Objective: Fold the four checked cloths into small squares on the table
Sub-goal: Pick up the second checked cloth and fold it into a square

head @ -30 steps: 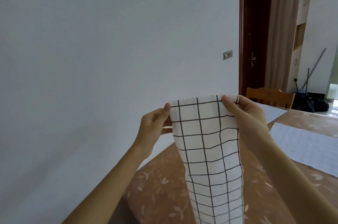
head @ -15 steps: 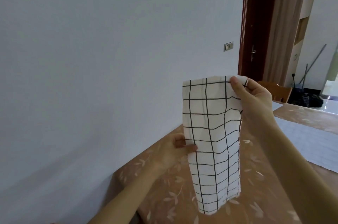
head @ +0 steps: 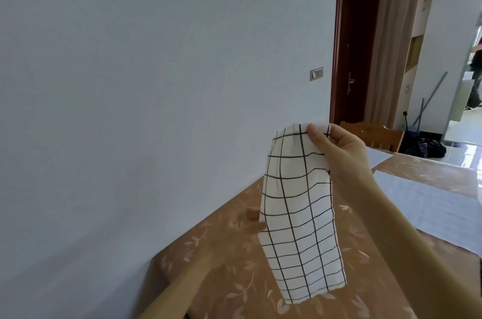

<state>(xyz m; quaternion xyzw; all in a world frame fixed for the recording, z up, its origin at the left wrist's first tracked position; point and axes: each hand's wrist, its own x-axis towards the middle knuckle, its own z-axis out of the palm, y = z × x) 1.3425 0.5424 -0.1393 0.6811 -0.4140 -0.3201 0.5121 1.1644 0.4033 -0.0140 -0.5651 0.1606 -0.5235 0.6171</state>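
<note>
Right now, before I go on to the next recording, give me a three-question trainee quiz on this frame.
1. True or false: the checked cloth lies flat on the table.
2. Which hand pinches the cloth's top edge? A) left hand B) right hand C) both hands
3. Fill in: at the table's far end stands a wooden ____.

Key: 1 false, it hangs in the air as a folded strip. 2 B. 3 chair.

The checked cloth hangs from our right hand over the counter, our left hand beside it. To its right a flat cloth lies on the counter, a chair behind.
</note>
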